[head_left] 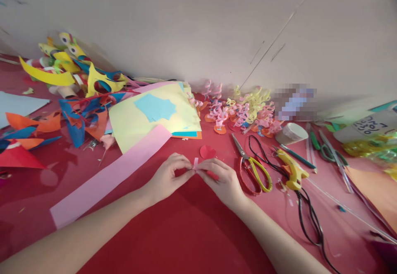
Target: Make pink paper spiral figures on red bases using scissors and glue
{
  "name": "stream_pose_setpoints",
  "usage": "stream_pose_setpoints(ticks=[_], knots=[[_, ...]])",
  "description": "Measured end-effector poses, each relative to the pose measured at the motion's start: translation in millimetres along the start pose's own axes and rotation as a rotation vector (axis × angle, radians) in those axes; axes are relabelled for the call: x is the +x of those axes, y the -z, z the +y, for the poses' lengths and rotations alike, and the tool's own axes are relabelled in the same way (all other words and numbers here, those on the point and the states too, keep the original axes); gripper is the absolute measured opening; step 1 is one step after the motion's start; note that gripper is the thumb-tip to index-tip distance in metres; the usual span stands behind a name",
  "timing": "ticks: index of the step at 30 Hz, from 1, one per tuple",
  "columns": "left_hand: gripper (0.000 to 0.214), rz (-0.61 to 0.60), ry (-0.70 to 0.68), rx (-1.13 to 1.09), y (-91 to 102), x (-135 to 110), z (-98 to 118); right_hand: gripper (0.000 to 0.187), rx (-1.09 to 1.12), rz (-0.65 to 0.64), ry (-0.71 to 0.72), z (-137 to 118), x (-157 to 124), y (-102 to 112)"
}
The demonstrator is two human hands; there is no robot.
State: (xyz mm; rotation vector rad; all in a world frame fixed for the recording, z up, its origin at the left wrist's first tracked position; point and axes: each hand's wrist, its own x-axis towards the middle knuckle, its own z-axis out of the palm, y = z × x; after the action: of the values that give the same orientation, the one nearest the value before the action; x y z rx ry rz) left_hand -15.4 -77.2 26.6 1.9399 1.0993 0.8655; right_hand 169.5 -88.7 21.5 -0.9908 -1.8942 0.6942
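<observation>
My left hand (169, 176) and my right hand (221, 181) meet at the middle of the red surface (186, 232), fingertips pinched together on a small pink paper strip (195, 164) that stands up between them. A bit of red paper (212, 175) shows under my right fingers. Just beyond lies a small red paper circle (207, 152). A long pink paper strip (111, 174) stretches diagonally to the left of my left hand.
Red and yellow-handled scissors (252, 170) and a yellow glue gun (291, 170) with a black cord lie to the right. Curled paper pieces on round bases (242, 112) stand by the wall. Yellow sheets (149, 116) and coloured scraps (77, 100) pile up at the left.
</observation>
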Motion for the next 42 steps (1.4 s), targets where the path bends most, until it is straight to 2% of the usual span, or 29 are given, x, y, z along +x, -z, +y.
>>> stream_pose_setpoints(ticks=[3, 10, 13, 24, 28, 32, 35, 38, 42], knots=[[0.011, 0.011, -0.045, 0.044, -0.8, -0.6, -0.3, 0.014, -0.032, -0.006, 0.029, 1.2, 0.4, 0.2], [0.009, 0.046, -0.238, 0.201, -1.0, -0.7, -2.5, 0.012, -0.080, 0.011, -0.015, 0.4, 0.3, -0.5], [0.010, 0.030, -0.253, 0.249, -1.7, -0.9, -2.2, 0.011, -0.109, 0.034, 0.003, -0.6, -0.4, -0.3], [0.013, 0.025, -0.297, 0.284, -1.9, -0.9, -2.3, 0.016, -0.145, -0.016, 0.076, 4.6, -2.4, 0.3], [0.014, 0.012, -0.274, 0.294, -1.2, -1.4, -1.4, 0.016, -0.165, -0.027, 0.094, 1.5, 0.0, 2.5], [0.014, 0.013, -0.227, 0.274, -0.6, -1.3, -0.7, 0.011, -0.082, -0.037, -0.049, -2.3, 3.0, 2.7], [0.012, 0.032, -0.178, 0.219, 1.0, -0.1, 0.3, 0.007, 0.086, -0.069, -0.287, -2.7, 4.3, 1.7], [0.014, 0.026, -0.096, 0.148, 3.2, 1.7, 3.1, 0.013, 0.313, -0.110, -0.485, -1.9, 5.4, 1.1], [0.022, -0.040, -0.004, 0.034, 5.0, 3.2, 8.0, 0.017, 0.515, -0.131, -0.563, -2.2, 7.0, 0.5]])
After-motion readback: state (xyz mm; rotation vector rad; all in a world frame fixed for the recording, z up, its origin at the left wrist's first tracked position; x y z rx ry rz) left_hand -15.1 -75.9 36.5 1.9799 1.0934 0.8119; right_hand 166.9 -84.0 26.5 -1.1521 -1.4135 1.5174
